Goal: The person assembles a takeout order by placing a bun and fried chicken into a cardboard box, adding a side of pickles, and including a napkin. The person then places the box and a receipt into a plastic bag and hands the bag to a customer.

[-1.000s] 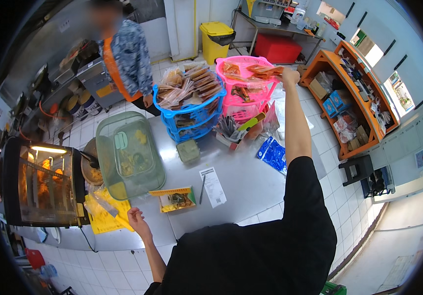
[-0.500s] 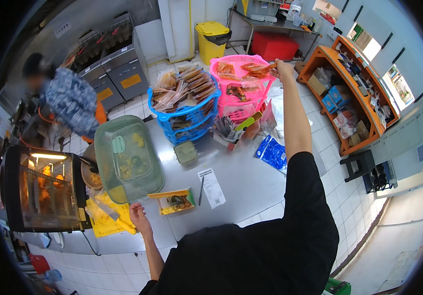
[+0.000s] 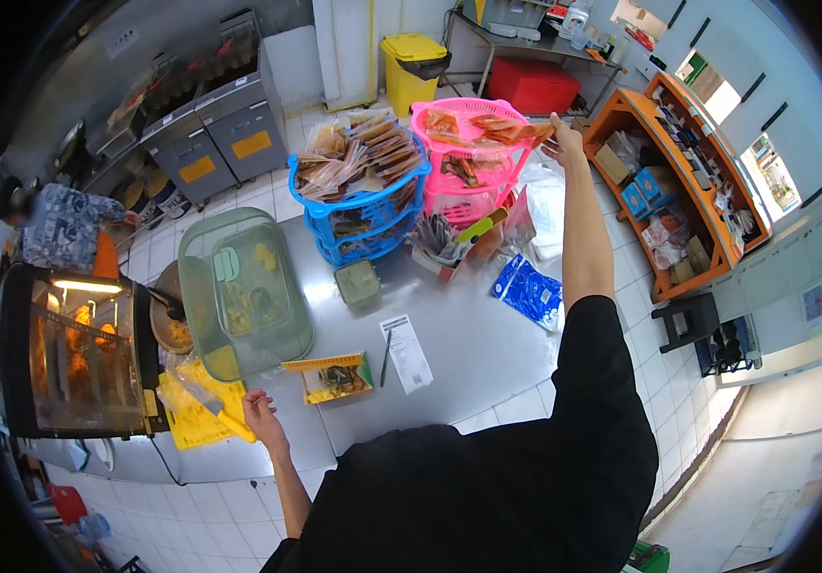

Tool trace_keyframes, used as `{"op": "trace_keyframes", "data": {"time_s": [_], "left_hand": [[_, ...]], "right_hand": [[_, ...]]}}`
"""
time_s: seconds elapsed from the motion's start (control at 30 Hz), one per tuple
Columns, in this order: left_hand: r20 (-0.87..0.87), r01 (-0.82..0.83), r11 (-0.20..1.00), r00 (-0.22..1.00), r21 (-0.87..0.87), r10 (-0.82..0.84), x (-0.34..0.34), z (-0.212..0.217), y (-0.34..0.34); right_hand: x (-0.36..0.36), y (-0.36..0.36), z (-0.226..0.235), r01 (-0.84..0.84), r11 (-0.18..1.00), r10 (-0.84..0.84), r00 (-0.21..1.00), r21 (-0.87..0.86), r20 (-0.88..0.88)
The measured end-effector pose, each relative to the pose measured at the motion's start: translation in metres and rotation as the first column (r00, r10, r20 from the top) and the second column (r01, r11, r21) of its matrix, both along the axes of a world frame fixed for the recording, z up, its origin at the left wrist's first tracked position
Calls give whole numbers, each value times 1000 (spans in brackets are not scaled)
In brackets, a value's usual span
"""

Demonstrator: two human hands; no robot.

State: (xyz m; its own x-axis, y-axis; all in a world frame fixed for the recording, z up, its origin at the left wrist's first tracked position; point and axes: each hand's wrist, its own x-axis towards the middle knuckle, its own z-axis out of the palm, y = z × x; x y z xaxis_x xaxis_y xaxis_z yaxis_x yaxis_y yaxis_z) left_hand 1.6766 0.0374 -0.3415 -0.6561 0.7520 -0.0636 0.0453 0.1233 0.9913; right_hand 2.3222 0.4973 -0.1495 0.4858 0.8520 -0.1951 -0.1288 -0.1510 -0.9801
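My right hand [image 3: 566, 143] is stretched out to the pink basket [image 3: 476, 172], at the right end of some flat orange-red sauce packets [image 3: 502, 130] lying on top. Its fingers look spread around the packet ends. My left hand [image 3: 261, 417] hovers over the near table edge with loosely bent fingers and nothing in it. Beside it lie a yellow cutting board [image 3: 187, 428] and a knife with a yellow handle [image 3: 236, 426]. To its right is a small yellow-and-green food box [image 3: 337, 379], with a pen [image 3: 386, 359] and a paper receipt [image 3: 407, 355] farther right.
A blue basket [image 3: 363, 224] heaped with packets adjoins the pink one. A green lidded tub [image 3: 244, 296], a small green container [image 3: 358, 284] and a blue package [image 3: 529, 291] occupy the steel table. A lit food warmer [image 3: 77, 353] stands left. Another person [image 3: 67, 224] is at far left.
My right hand has shifted slightly right and its fingers have spread at the packets, which lie flatter across the pink basket. The other person has moved left. My left hand stays near the board.
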Motion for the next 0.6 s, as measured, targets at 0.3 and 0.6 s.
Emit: {"op": "trace_keyframes", "data": {"time_s": [0.3, 0.6], "left_hand": [[25, 16, 1000, 1000, 25, -16, -4, -1, 9], [69, -67, 977, 994, -203, 82, -31, -37, -30]], "right_hand": [[-18, -29, 13, -112, 993, 114, 991, -33, 73], [-87, -167, 34, -495, 826, 441, 865, 268, 240]]}}
